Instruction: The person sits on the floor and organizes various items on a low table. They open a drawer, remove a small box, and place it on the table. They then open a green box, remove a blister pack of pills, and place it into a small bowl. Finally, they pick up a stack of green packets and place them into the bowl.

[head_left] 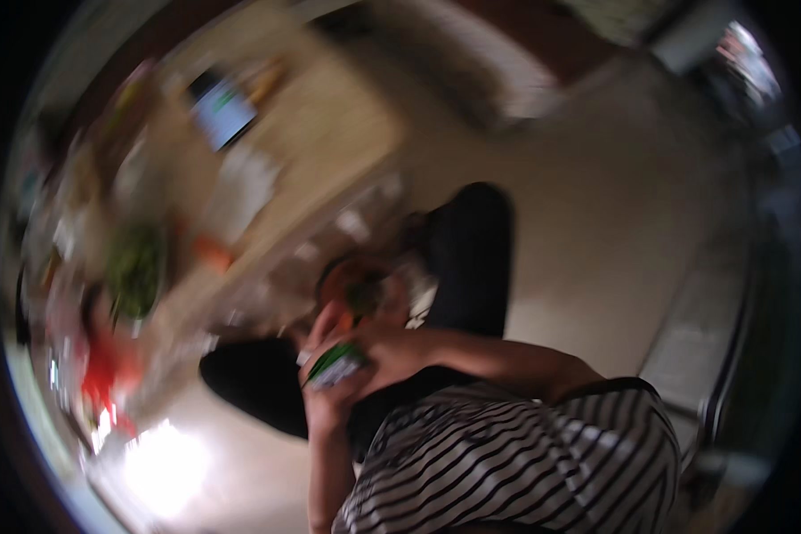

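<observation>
My left hand [326, 405] and my right hand [392, 353] are close together above my lap, both blurred by motion. Between them shows a small green-and-whitish thing [336, 365]; its kind is too smeared to name. The left hand is closed round its near side. My right hand crosses in from the right and lies against it, its fingers partly hidden. Just beyond the hands, low between my knees, is a reddish-brown round container [336, 278] with something green [362, 294] in it.
A tan table [329, 133] stands at the upper left. On it are a lit phone or tablet [224, 116], a whitish sheet or bag [245, 191], an orange object [212, 253] and a bowl of greens [136, 271]. A red item [107, 365] is at far left.
</observation>
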Available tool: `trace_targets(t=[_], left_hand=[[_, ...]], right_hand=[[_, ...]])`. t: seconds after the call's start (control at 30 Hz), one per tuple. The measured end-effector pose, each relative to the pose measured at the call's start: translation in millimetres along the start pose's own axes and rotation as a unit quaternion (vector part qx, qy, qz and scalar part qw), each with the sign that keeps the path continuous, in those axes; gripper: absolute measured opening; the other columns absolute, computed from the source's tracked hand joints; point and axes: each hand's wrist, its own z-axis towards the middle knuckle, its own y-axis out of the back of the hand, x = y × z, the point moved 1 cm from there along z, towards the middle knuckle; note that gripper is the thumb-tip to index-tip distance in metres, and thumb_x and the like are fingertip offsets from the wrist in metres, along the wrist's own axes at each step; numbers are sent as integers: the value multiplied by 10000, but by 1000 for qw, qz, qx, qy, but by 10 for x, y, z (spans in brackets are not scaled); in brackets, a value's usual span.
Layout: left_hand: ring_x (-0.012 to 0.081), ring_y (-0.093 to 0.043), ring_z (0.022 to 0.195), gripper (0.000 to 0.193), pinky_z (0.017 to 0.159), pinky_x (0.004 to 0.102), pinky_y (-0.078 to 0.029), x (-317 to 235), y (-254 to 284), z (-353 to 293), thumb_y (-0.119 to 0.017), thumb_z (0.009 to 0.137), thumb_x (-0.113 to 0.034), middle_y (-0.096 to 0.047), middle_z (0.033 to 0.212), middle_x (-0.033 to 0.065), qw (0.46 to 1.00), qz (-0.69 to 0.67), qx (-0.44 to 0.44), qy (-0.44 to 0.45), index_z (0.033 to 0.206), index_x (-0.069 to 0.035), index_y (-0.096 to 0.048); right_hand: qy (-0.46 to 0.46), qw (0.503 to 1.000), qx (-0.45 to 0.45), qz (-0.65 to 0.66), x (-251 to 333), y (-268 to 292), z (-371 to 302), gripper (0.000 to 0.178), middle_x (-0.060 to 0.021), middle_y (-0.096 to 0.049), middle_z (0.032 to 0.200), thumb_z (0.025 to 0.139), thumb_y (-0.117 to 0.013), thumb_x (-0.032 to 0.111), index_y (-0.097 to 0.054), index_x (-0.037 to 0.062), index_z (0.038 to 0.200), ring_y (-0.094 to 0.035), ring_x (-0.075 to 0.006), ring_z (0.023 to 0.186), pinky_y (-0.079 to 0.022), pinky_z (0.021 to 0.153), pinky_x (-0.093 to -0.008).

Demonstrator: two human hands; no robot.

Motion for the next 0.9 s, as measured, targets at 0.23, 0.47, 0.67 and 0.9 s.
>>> trace_targets(t=[0.23,0.47,0.67,0.9], left_hand=[[328,-379,1260,617,1031,427,-307,150,-314,274,-727,631,-302,-361,1378,203,987,-56,137,-68,1117,40,-562],[313,-433,1195,597,1001,406,-332,245,-538,368,-702,689,-367,-389,1347,214,979,1,196,-51,1081,63,-567],[242,-487,1069,639,914,333,-370,347,-373,380,-640,752,-313,-447,1250,164,972,42,222,-63,1207,102,-468],[254,-477,1142,735,963,349,-370,293,-331,399,-672,725,-315,-469,1267,185,984,-7,164,-75,1272,98,-407]], right_hand=[[0,989,-125,-77,193,211,-262,467,-70,-628,1024,643,-710,85,-568,100,1087,-588,-247,983,-442,859,-359],[-92,981,-167,-42,177,288,-628,514,8,-651,1028,627,-727,111,-571,189,1110,-591,-188,1007,-75,1024,-491],[-47,978,-197,-56,248,230,-589,544,-32,-644,1008,605,-745,95,-563,167,1113,-599,-249,962,-351,899,-369],[-95,978,-166,-81,248,326,-435,397,-127,-648,852,604,-755,118,-584,48,955,-623,-296,817,-475,744,-366]])
